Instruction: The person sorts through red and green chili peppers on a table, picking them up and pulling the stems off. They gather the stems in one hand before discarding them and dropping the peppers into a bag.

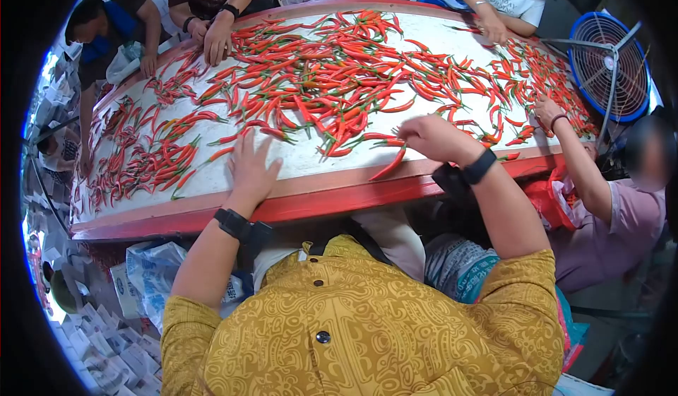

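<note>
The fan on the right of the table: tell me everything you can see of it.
The fan is round, with a blue rim and a dark wire grille crossed by pale metal bars. It stands tilted at the far right end of the table, beside the red chillies. Its blades are hidden behind the grille; whether it runs cannot be told. No hand touches it.

A produce-sorting workroom — a red-rimmed sorting table (311, 202) strewn with red chillies (318, 85). Workers crowd round from ten to three o'clock — an industrial fan (611, 67) stands at two.
</note>
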{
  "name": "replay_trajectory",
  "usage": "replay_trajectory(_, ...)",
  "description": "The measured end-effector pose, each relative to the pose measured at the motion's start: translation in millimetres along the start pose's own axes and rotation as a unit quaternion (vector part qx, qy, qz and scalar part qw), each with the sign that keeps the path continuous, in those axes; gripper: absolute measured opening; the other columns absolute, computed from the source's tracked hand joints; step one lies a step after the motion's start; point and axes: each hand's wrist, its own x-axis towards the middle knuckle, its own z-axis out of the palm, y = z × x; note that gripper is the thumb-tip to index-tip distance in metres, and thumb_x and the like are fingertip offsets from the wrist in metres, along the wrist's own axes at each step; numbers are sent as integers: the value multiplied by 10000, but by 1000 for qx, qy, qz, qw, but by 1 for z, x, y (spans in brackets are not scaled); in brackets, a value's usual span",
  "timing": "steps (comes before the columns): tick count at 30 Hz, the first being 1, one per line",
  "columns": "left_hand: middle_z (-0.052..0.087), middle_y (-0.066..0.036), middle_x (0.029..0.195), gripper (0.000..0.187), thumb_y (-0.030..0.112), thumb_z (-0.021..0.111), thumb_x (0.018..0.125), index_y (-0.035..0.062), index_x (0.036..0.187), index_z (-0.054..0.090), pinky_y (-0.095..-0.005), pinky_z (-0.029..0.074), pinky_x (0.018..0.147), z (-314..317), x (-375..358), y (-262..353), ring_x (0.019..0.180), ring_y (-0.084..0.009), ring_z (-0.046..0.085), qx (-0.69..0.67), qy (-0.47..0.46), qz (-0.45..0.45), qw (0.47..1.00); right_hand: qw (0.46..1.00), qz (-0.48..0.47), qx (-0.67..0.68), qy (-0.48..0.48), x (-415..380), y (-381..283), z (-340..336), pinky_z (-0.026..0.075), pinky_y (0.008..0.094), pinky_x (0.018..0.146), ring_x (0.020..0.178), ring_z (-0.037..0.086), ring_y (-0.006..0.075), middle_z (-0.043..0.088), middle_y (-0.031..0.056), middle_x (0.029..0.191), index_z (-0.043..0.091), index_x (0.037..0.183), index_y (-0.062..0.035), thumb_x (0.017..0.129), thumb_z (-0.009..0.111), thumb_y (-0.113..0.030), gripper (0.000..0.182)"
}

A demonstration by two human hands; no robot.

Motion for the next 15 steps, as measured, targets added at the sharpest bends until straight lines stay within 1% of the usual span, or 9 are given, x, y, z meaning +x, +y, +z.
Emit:
replay_trajectory(1, 296, -115, 1445, 519, 298, 627, 810, 168, 1295, 497, -585, 272, 1020, 4, -1, 3, 1331, -347, 264, -2, -2, -2, 1000, 997, 27, 4, -68, -11, 4, -2, 490, 350, 788, 846, 620, 264, 651, 140, 911, 658, 985, -59, 773, 495, -37, 268)
replay_trajectory(3, 412, -152, 1334, 489, 178, 663, 759, 117, 1227, 538, -489, 300, 1030, 3, 1, 12, 1257, -343, 356, -88, 129, 149, 977, 986, 19, 36, -162, -26, 10, 11, 484, 378, 779, 866, 625, 281, 666, 128, 910, 672, 966, -63, 759, 470, -46, 289)
replay_trajectory(5, 506, -162, 1182, 422, 89, 654, 728, 78, 1143, 574, -416, 396, 957, -4, -5, 47, 1120, -333, 473, -218, 74, 221, 948, 983, 50, 49, -172, -25, 11, 27, 477, 374, 809, 906, 610, 286, 652, 135, 976, 656, 1007, -53, 779, 469, -52, 295)
replay_trajectory(7, 543, -154, 1105, 380, 80, 639, 739, 79, 1117, 591, -405, 450, 889, 1, -11, 88, 1065, -326, 512, -339, 9, 287, 896, 985, -165, -26, 50, -18, 25, 47, 462, 376, 852, 971, 581, 302, 622, 143, 1044, 631, 1040, -36, 791, 468, -55, 298)
replay_trajectory(9, 556, -152, 1093, 352, 119, 653, 750, 81, 1097, 605, -414, 440, 896, -7, -14, 129, 1057, -329, 520, -359, -39, 315, 877, 978, -198, -16, 58, -16, 33, 44, 434, 381, 906, 1065, 528, 315, 558, 152, 1137, 572, 1130, -26, 801, 481, -45, 342)
replay_trajectory(11, 556, -153, 1122, 327, 159, 655, 767, 76, 1081, 615, -410, 429, 907, 0, -6, 152, 1046, -329, 528, -260, -50, 375, 889, 986, -148, 56, 60, -22, 33, 27, 456, 381, 863, 993, 569, 308, 599, 155, 1047, 602, 1045, -8, 783, 485, -38, 288)
replay_trajectory(12, 563, -151, 1135, 301, 179, 645, 787, 61, 1063, 622, -400, 416, 918, 10, 2, 150, 1052, -329, 527, -220, -88, 316, 919, 997, -73, 38, 7, -28, 33, 13, 474, 377, 808, 909, 600, 309, 629, 153, 952, 621, 965, 5, 774, 493, -49, 236)
replay_trajectory(13, 563, -151, 1135, 301, 179, 645, 787, 61, 1063, 622, -400, 416, 918, 17, 7, 143, 1052, -329, 527, -221, -87, 315, 919, 999, -34, 28, -7, -38, 40, 3, 485, 373, 758, 834, 613, 316, 640, 143, 865, 634, 929, 9, 773, 492, -50, 219)
replay_trajectory(15, 575, -148, 1113, 294, 165, 638, 793, 50, 1063, 621, -390, 418, 909, 29, 14, 126, 1052, -326, 522, -192, 16, 245, 950, 995, 70, 28, -69, -59, 53, -14, 476, 381, 791, 875, 597, 322, 632, 148, 907, 634, 967, -2, 771, 500, -62, 245)
